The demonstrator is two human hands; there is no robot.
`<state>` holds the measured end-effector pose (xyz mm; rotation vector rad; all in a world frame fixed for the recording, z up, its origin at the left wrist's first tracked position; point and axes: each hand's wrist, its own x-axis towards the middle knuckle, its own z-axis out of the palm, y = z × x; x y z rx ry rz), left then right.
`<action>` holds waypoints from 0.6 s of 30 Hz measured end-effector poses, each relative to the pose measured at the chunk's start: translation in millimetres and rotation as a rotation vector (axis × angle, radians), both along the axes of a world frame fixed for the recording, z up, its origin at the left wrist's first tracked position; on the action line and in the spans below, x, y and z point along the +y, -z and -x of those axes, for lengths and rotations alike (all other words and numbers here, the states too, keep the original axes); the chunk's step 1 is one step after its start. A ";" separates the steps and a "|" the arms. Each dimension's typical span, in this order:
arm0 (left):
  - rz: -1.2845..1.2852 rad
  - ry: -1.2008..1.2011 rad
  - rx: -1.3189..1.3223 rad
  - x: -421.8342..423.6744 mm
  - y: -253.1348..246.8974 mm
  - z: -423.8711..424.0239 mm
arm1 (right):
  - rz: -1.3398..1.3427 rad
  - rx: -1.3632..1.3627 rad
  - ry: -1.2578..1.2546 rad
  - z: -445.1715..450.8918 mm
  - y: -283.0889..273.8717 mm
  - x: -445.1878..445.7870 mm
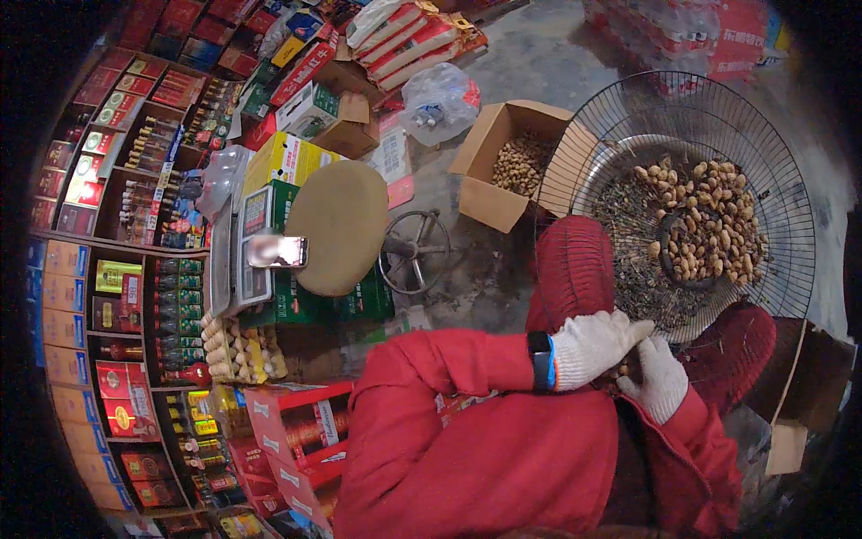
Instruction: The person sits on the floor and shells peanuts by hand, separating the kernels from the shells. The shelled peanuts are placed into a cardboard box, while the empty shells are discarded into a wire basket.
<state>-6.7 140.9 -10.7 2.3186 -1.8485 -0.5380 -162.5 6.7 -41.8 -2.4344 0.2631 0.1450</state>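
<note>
White knit gloves cover both hands, which meet close to my body at the near rim of a wire basket [801, 202]. My left hand [592, 347] has its fingertips against those of my right hand [656, 377]. Small brown round pieces show just below the fingers; whether either hand grips one is hidden. Unshelled peanuts [727, 229] lie in the basket, some inside a dark ring. Dark plant debris [640, 269] and a metal basin [606, 165] show through the wires.
An open cardboard box [491, 202] holding more nuts stands beyond my knee. A round stool [337, 229] with a phone [289, 251] on it, a handwheel-like base [415, 251], an egg tray [242, 350] and stocked shelves [94, 246] are at the left. Bottle packs [700, 40] lie at the far right.
</note>
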 end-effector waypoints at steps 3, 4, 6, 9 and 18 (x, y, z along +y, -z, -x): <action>0.060 0.002 -0.008 4.7 3.8 3.5 | 0.006 -0.055 0.024 -0.7 7.4 2.1; 0.073 -0.005 -0.006 5.8 6.0 5.1 | 0.004 -0.070 0.035 -1.2 7.9 3.0; 0.117 -0.010 -0.007 6.8 15.5 8.1 | -0.018 -0.083 0.026 -3.6 8.0 2.8; 0.112 0.000 -0.003 6.0 19.9 10.2 | -0.069 -0.104 0.040 -2.9 10.2 2.8; 0.044 0.040 0.148 3.5 20.2 7.2 | -0.139 -0.161 0.076 -1.8 14.9 2.4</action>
